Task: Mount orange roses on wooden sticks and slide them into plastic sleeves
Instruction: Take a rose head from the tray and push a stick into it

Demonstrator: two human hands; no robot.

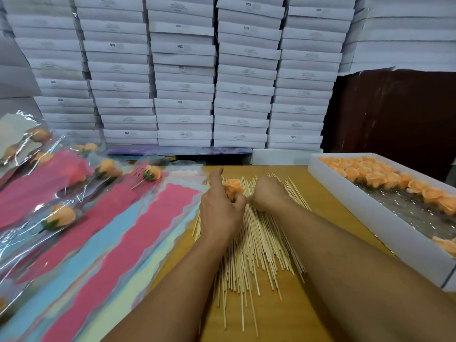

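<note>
My left hand (222,206) grips an orange rose (233,186) above a spread pile of wooden sticks (256,248) on the table, thumb pointing up. Just to its right, my right hand (269,193) is curled over the far end of the pile, its fingers closed; what it pinches is hidden from me. A white box (365,206) at the right holds several more orange roses (375,176). Plastic sleeves (103,233) with pink, blue and yellow panels fan out at the left. Several finished roses in sleeves (61,215) lie on them.
Tall stacks of white flat boxes (182,70) form a wall behind the wooden table (320,206). A dark brown panel (394,114) stands at the back right. A low white box (281,156) sits at the table's far edge.
</note>
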